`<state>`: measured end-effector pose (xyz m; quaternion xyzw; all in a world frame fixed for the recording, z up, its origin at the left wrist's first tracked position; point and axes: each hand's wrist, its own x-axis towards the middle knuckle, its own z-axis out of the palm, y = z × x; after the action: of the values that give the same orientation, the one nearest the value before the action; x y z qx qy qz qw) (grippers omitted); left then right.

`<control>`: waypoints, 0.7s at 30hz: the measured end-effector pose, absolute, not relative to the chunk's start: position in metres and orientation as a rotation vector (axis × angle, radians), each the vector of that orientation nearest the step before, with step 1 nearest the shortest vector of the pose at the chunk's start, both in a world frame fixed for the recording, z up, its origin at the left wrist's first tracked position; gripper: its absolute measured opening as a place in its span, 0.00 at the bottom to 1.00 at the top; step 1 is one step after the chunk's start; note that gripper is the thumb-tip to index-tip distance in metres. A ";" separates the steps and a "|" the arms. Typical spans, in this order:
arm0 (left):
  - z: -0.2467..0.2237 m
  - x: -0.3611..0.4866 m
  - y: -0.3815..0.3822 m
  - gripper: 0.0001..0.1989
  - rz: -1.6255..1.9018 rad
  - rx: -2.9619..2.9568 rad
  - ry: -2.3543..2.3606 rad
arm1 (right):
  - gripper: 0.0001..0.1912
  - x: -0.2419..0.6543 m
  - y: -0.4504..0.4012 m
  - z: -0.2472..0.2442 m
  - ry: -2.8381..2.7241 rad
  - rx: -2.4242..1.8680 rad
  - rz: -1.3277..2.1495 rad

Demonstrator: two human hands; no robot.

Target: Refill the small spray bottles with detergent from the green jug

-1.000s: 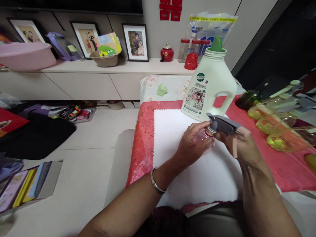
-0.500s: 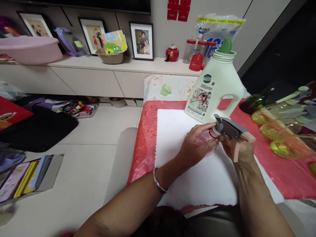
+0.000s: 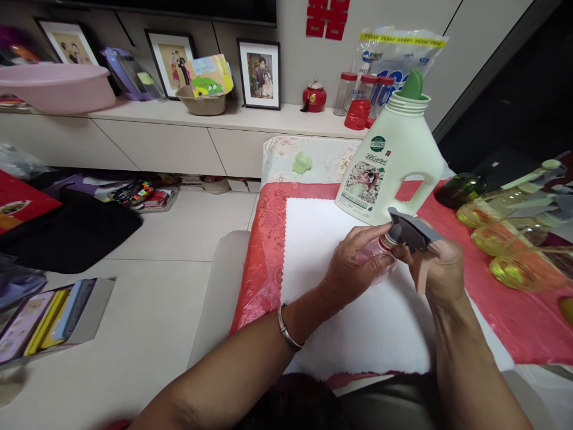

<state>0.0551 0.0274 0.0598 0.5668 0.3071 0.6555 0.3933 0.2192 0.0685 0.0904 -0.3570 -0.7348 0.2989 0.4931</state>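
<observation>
A long pale cabinet (image 3: 161,143) runs along the wall, bearing framed pictures (image 3: 259,74) and a pink basin (image 3: 58,89). In front of it stands the desk, dressed in a floral cloth (image 3: 280,158) at the far end and a glossy red cover (image 3: 266,263) nearer the person. A white cloth with a zigzag edge (image 3: 358,334) lies over the red.

At the white cloth's far edge stands a big pale-green jug (image 3: 389,155), upright, a darker green piece (image 3: 412,85) sticking out of its mouth. To the right are clear bottles with yellow liquid (image 3: 514,272).

The left hand (image 3: 351,263) has its fingers closed around a small pink see-through bottle (image 3: 366,251), over the white cloth and just before the jug; whether its base touches the cloth cannot be told. The right hand (image 3: 445,272) grips the grey and peach spray head (image 3: 414,230), which meets the bottle's neck; some of its fingers are hidden behind. A pale-green cap (image 3: 302,162) sits on the floral cloth, and a silver bracelet (image 3: 283,332) circles the left wrist.
</observation>
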 end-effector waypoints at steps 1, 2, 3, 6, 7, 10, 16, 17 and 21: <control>0.059 0.055 0.028 0.23 1.669 1.444 0.777 | 0.10 0.218 0.065 0.097 -1.804 -0.849 0.695; 0.059 0.056 0.028 0.23 1.671 1.447 0.776 | 0.09 0.218 0.062 0.103 -1.838 -0.831 0.667; 0.059 0.056 0.028 0.23 1.670 1.447 0.776 | 0.07 0.217 0.059 0.109 -1.878 -0.818 0.645; 0.059 0.057 0.028 0.23 1.671 1.433 0.778 | 0.04 0.215 0.054 0.119 -1.951 -0.812 0.613; 0.060 0.057 0.028 0.23 1.676 1.427 0.780 | 0.04 0.215 0.053 0.120 -1.943 -0.817 0.605; 0.061 0.057 0.028 0.22 1.685 1.424 0.781 | 0.03 0.213 0.054 0.117 -1.883 -0.814 0.608; 0.065 0.054 0.026 0.21 1.643 1.445 0.786 | 0.14 0.218 0.054 0.110 -1.748 -0.924 0.750; 0.066 0.054 0.025 0.21 1.626 1.443 0.788 | 0.15 0.220 0.054 0.110 -1.734 -0.936 0.780; 0.067 0.054 0.024 0.28 1.592 1.345 0.772 | 0.17 0.221 0.054 0.112 -1.782 -0.956 0.737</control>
<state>0.0541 0.0238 0.0675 0.5424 0.3112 0.6421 0.4435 0.2214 0.0538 0.1125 -0.3910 -0.7288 0.3013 0.4745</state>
